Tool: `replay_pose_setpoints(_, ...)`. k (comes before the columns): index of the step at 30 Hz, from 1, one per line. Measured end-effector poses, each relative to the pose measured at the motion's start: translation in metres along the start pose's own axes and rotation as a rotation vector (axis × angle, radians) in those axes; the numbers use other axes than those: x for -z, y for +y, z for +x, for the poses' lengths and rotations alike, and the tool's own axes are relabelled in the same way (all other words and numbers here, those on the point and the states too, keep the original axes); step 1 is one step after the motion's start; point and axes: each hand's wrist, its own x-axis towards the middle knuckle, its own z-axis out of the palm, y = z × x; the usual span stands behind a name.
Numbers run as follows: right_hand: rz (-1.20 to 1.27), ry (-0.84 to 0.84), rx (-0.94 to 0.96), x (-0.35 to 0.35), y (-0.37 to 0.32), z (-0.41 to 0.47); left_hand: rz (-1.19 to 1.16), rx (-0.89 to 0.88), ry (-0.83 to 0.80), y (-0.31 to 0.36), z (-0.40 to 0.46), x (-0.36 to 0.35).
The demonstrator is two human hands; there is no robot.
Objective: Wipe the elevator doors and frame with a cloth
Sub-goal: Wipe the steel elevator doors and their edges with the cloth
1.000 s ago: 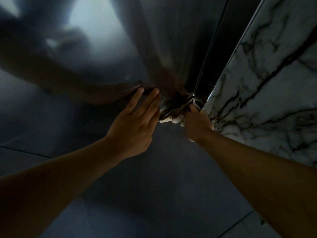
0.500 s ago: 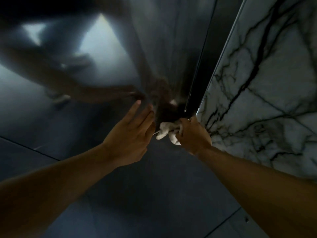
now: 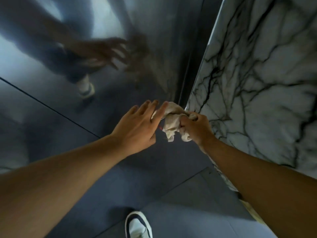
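My right hand (image 3: pixel 197 128) grips a crumpled off-white cloth (image 3: pixel 172 121) low down, by the bottom of the dark metal frame strip (image 3: pixel 190 66) beside the marble wall. My left hand (image 3: pixel 137 127) is flat with its fingers spread, the fingertips touching the left side of the cloth. The shiny steel elevator door (image 3: pixel 154 40) fills the upper middle and left and shows a blurred reflection of both arms and a leg.
A white marble wall (image 3: pixel 257 74) with black veins runs along the right side. Dark grey floor tiles (image 3: pixel 163 169) lie below, with a thin joint line. My white and dark shoe (image 3: pixel 138 224) stands at the bottom middle.
Both hands have drawn back from the base of the door towards me. The cloth, earlier mostly hidden against the door, now shows bunched in my right hand, and my view has tilted down.
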Motion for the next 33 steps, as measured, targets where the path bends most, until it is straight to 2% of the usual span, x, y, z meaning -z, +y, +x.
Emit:
replay_pose_setpoints(3, 0.173, -0.203, -0.089, 0.014, -0.05, -0.04, -0.13, -0.008, 0.004, 0.01, -0.005, 0.056)
replay_pose_setpoints(5, 0.311, -0.368, -0.117, 0.023, -0.086, -0.065, -0.25, 0.062, 0.001, 0.019, -0.008, 0.094)
replay_pose_setpoints(10, 0.64, -0.499, -0.201, 0.04, -0.15, -0.106, -0.551, 0.299, 0.039, 0.031, -0.016, 0.163)
replay_pose_setpoints(13, 0.806, -0.587, -0.319, 0.051, -0.186, -0.123, -0.681, 0.421, 0.098, 0.025, -0.025, 0.206)
replay_pose_setpoints(15, 0.888, -0.7, -0.396, 0.053, -0.2, -0.128, -0.764, 0.516, 0.153, 0.021, -0.025, 0.222)
replay_pose_setpoints(18, 1.028, -0.883, -0.398, 0.055, -0.24, -0.142, -0.963, 0.647, 0.207, 0.012, -0.023, 0.259)
replay_pose_setpoints(22, 1.119, -0.871, -0.276, 0.057, -0.289, -0.151, -1.127, 0.695, 0.19, 0.006, -0.022, 0.303)
replay_pose_setpoints(26, 0.95, -0.806, -0.16, 0.059, -0.352, -0.159, -1.05, 0.536, 0.121, -0.013, -0.018, 0.36)
replay_pose_setpoints(28, 0.889, -0.788, -0.125, 0.061, -0.38, -0.162, -1.057, 0.539, 0.1, -0.025, -0.014, 0.389)
replay_pose_setpoints(33, 0.858, -0.792, 0.014, 0.073, -0.466, -0.169, -1.092, 0.582, 0.248, -0.066, -0.014, 0.489)
